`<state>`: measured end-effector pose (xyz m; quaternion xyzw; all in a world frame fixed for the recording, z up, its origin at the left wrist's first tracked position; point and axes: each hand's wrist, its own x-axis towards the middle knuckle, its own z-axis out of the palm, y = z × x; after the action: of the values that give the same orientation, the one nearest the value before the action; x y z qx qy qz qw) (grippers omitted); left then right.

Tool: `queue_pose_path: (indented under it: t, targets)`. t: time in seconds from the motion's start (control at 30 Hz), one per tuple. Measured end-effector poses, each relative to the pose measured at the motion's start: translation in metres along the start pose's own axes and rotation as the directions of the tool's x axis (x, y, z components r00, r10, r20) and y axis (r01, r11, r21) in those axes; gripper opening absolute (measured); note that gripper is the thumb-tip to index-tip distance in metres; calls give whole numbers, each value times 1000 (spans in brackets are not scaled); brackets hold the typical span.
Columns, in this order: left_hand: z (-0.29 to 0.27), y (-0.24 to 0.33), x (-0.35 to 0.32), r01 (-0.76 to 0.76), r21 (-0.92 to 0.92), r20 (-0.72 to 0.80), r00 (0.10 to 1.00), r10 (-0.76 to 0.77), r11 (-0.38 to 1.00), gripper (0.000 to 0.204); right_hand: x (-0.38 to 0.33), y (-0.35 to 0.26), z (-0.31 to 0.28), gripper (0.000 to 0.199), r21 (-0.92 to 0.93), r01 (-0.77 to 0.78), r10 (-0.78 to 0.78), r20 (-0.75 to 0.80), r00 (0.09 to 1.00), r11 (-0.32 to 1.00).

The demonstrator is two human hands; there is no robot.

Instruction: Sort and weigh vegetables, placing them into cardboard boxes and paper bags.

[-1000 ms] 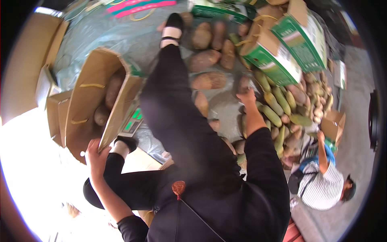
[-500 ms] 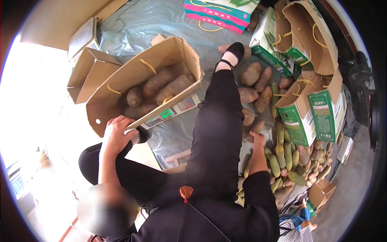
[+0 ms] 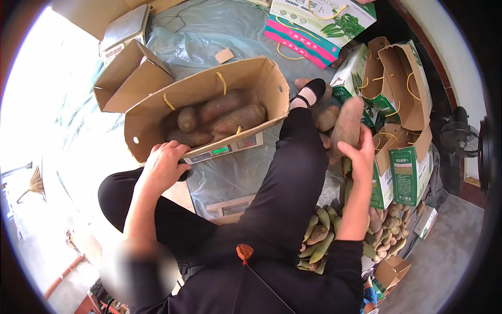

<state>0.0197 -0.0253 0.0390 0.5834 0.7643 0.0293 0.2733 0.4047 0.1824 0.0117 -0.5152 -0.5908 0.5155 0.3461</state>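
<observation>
My left hand grips the near edge of an open cardboard gift box with yellow rope handles. Inside the box lie several large brownish root vegetables. The box stands on a scale whose display is lit green. Off to the right, my right hand is closed around a long, thick, reddish-brown root vegetable, held upright above the pile and looking like a sweet potato or radish. The palm hides part of its lower end.
Loose root vegetables lie past my right leg, with green radishes nearer me. Green-and-white boxes stand open at the right. A smaller cardboard box and another scale sit far left on plastic sheeting.
My right hand has lifted from the pile and moved forward, raising a root vegetable. The left hand stays on the box edge. The whole view has shifted a little.
</observation>
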Motion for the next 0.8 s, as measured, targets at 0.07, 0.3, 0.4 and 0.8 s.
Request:
queue_pose_path:
  t: [0.07, 0.3, 0.4, 0.8]
  targets:
    - [0, -2, 0, -12, -6, -6, 1000, 12, 1000, 33, 19, -44, 19, 71, -91, 116, -104, 132, 986, 989]
    - [6, -9, 2, -56, 39, -25, 998, 57, 998, 21, 53, -110, 130, 63, -372, 561, -282, 585, 760, 740]
    - [7, -11, 3, -63, 46, -27, 998, 64, 997, 20, 54, -106, 176, 51, -505, 738, -240, 727, 643, 449]
    - [1, 1, 7, -68, 28, -6, 998, 69, 997, 20, 45, -70, 246, 54, -443, 860, -162, 857, 489, 256]
